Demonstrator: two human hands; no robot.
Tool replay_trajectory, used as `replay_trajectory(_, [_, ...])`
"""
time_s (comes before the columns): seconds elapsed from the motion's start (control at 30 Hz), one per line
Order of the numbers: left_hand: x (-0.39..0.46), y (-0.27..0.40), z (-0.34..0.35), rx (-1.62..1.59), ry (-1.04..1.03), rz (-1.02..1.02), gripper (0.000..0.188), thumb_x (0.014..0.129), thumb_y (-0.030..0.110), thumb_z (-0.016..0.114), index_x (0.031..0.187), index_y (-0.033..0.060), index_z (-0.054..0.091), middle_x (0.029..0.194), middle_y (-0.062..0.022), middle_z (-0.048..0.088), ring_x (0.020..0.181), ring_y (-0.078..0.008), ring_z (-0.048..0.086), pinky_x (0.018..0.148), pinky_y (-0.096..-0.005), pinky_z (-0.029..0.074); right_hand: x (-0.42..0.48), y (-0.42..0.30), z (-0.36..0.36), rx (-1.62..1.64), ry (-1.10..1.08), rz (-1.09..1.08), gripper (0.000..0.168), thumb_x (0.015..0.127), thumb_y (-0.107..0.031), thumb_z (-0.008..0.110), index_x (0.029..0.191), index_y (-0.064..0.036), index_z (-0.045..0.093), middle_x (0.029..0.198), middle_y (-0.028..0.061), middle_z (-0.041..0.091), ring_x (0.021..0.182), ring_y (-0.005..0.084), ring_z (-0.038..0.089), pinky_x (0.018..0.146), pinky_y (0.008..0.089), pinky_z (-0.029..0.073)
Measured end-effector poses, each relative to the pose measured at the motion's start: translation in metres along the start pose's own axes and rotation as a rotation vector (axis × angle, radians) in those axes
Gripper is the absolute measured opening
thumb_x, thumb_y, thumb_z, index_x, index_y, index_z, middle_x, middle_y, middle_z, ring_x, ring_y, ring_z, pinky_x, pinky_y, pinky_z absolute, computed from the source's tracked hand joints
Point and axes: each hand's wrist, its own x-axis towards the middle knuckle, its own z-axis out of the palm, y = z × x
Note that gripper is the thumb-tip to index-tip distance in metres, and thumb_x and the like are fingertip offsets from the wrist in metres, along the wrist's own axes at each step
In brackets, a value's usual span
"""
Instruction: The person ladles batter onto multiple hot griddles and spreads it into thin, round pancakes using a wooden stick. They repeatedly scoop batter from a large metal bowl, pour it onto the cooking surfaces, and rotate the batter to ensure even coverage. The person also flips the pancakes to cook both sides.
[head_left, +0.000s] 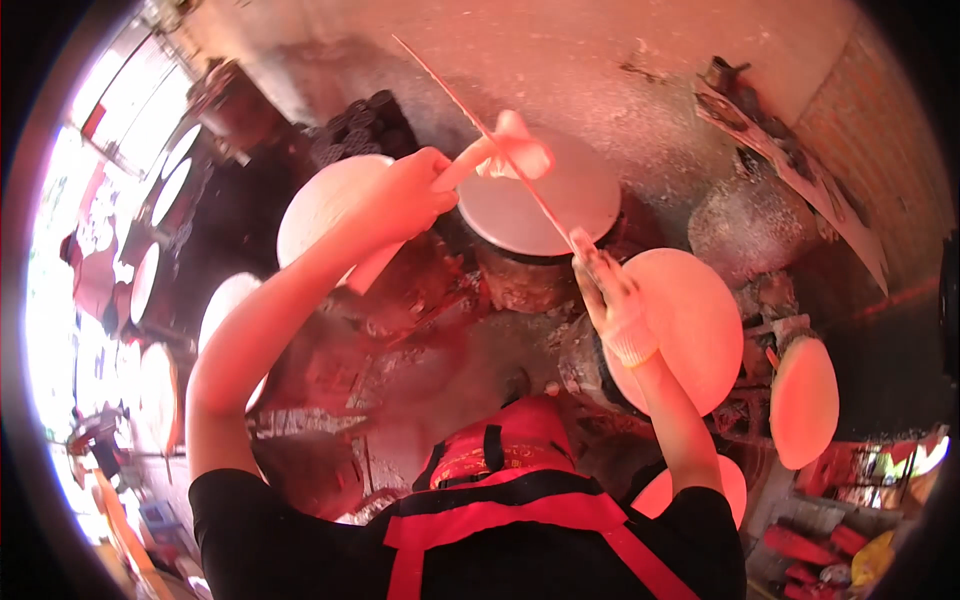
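Note:
My right hand, in a white knitted glove with dirty fingers and a yellow cuff edge, grips the lower end of a long thin rod. The rod slants up and to the left. My bare left hand is closed on a pale glove-like cloth. Part of the cloth lies against the middle of the rod, and a pale flap shows below the hand. Under the rod sits a round metal lid on a drum-like base. A pale round lid lies beneath my right wrist, another round lid behind my left hand.
More round lids stand to both sides. Dark honeycomb briquettes are stacked near the wall. A board bearing objects lies at the upper right. A person is at the far left. Red and yellow items lie at the lower right.

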Motion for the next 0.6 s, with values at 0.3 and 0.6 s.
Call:
replay_trajectory(0.3, [0.164, -0.019, 0.125, -0.191, -0.111, 0.037, 0.026, 0.072, 0.003, 0.066, 0.093, -0.0037, 0.053, 0.066, -0.0102, 0.059, 0.048, -0.0151, 0.056, 0.044, -0.0294, 0.045, -0.018, 0.088, 0.016, 0.936, 0.001, 1.386, 0.039, 0.096, -0.028, 0.054, 0.135, -0.024, 0.051, 0.076, -0.0072, 0.055, 0.057, 0.0039, 0.050, 0.050, 0.0206, 0.042])
replay_trajectory(0.6, [0.248, -0.091, 0.250, 0.042, 0.080, 0.000, 0.019, 0.079, 0.013, 0.060, 0.096, 0.0041, 0.057, 0.081, -0.0145, 0.064, 0.073, -0.0349, 0.063, 0.067, -0.0447, 0.051, -0.109, 0.101, 0.148, -0.038, 0.130, 1.145, 0.040, 0.095, -0.014, 0.052, 0.135, -0.008, 0.049, 0.118, 0.0069, 0.060, 0.099, 0.0147, 0.057, 0.086, 0.0282, 0.045])
